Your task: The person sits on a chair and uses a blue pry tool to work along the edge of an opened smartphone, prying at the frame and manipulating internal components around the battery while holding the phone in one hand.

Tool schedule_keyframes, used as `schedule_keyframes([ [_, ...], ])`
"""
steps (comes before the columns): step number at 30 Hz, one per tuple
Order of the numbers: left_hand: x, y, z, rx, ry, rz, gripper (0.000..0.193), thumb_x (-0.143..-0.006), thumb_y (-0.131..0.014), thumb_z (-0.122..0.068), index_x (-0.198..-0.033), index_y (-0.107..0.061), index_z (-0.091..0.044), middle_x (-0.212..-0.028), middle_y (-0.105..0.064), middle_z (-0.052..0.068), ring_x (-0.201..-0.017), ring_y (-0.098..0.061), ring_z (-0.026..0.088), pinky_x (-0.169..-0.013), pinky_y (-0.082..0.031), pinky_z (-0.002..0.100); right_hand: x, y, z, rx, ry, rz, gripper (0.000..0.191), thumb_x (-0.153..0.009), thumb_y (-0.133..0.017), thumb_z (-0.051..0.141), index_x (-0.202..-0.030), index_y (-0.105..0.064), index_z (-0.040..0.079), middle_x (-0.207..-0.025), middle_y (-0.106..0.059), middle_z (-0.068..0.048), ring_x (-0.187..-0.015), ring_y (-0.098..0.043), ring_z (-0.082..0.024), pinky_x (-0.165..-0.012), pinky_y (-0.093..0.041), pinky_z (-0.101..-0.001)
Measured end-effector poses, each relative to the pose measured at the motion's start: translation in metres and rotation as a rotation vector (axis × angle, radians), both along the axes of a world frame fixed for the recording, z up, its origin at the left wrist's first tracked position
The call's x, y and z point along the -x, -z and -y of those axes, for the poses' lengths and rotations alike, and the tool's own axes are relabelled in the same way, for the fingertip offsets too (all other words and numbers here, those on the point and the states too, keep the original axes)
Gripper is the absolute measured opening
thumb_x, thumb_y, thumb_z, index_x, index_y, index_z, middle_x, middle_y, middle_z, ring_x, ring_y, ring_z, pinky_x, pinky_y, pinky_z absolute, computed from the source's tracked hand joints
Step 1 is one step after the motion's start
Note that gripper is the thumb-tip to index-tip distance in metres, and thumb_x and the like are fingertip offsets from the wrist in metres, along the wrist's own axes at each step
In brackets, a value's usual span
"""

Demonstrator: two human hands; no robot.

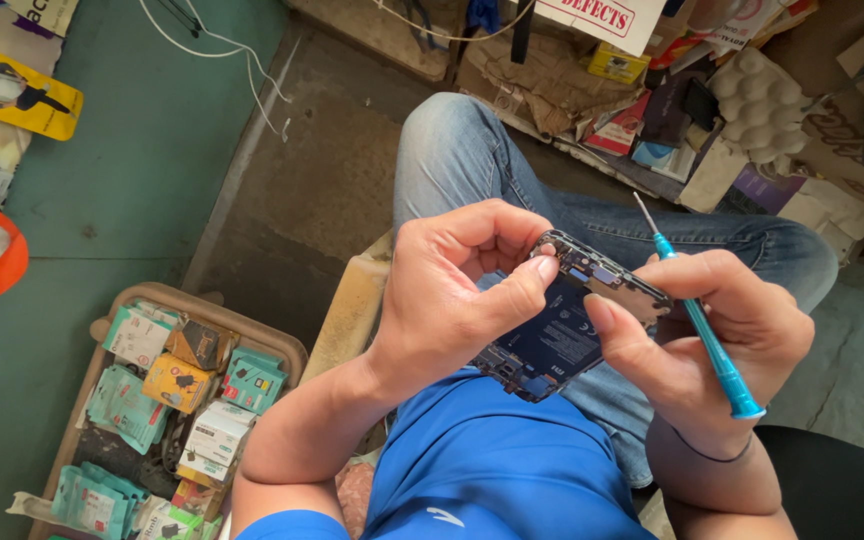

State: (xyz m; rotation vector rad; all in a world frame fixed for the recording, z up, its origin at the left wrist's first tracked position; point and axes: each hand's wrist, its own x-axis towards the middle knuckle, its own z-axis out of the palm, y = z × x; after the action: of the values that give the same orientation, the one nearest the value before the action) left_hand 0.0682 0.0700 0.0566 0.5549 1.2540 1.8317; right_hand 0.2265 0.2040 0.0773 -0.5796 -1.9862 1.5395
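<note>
An opened mobile phone (557,335) with its back cover off, showing a dark battery and circuit parts, is held over my lap. My left hand (452,290) grips its left side, thumb pressed on the upper edge by the small parts, fingers curled above. My right hand (722,335) supports the phone's right edge with its fingertips and also holds a blue-handled screwdriver (707,335), whose metal tip points up and away from the phone.
A tray (282,345) with several small packets of parts stands on the floor at the lower left. Cardboard, boxes and an egg carton (762,100) are piled at the upper right. White cables (242,55) lie on the green floor.
</note>
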Motion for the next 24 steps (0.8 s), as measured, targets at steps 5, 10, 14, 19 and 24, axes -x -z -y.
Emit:
schedule_keyframes([
  [5, -0.001, 0.002, 0.000, -0.008, -0.003, 0.027, 0.016, -0.098, -0.073, -0.004, -0.112, -0.070, 0.004, -0.102, -0.071, 0.002, -0.095, -0.066, 0.006, -0.089, -0.058, 0.024, 0.000, 0.000, 0.001, 0.008, -0.004, -0.002, 0.020, -0.088, -0.083, -0.002, -0.097, -0.065, -0.004, -0.080, -0.068, -0.003, -0.066, -0.054, 0.000, -0.060, -0.037, -0.0135],
  [10, -0.001, 0.003, -0.001, -0.022, 0.011, 0.145, 0.016, -0.098, -0.072, -0.003, -0.112, -0.069, 0.005, -0.101, -0.071, 0.003, -0.092, -0.065, 0.007, -0.085, -0.057, 0.023, -0.001, 0.003, 0.001, 0.042, 0.004, -0.005, 0.020, -0.089, -0.083, -0.001, -0.098, -0.066, -0.004, -0.083, -0.068, -0.003, -0.070, -0.056, 0.000, -0.063, -0.040, -0.0142],
  [14, 0.000, 0.002, -0.002, -0.028, 0.031, 0.210, 0.015, -0.099, -0.072, -0.003, -0.112, -0.070, 0.006, -0.101, -0.071, 0.004, -0.092, -0.065, 0.006, -0.083, -0.056, 0.022, -0.004, 0.003, -0.001, 0.012, -0.018, -0.040, 0.026, -0.091, -0.084, 0.012, -0.099, -0.065, -0.004, -0.081, -0.065, -0.003, -0.069, -0.054, -0.004, -0.066, -0.040, -0.0160],
  [19, 0.002, -0.002, 0.000, 0.011, 0.074, 0.218, 0.015, -0.097, -0.071, -0.003, -0.109, -0.070, 0.006, -0.099, -0.072, 0.004, -0.089, -0.065, 0.006, -0.080, -0.056, 0.022, -0.003, 0.008, -0.004, 0.006, 0.031, -0.283, 0.043, -0.111, -0.074, 0.038, -0.108, -0.062, -0.004, -0.088, -0.068, -0.012, -0.075, -0.061, -0.015, -0.071, -0.046, -0.0203],
  [24, 0.001, -0.003, -0.005, 0.019, 0.085, 0.221, 0.015, -0.096, -0.072, -0.003, -0.108, -0.071, 0.006, -0.097, -0.071, 0.004, -0.088, -0.064, 0.006, -0.078, -0.054, 0.021, -0.003, 0.010, -0.017, 0.017, 0.030, -0.370, 0.040, -0.111, -0.073, 0.033, -0.114, -0.058, -0.004, -0.080, -0.065, -0.017, -0.068, -0.065, -0.020, -0.065, -0.052, -0.0233],
])
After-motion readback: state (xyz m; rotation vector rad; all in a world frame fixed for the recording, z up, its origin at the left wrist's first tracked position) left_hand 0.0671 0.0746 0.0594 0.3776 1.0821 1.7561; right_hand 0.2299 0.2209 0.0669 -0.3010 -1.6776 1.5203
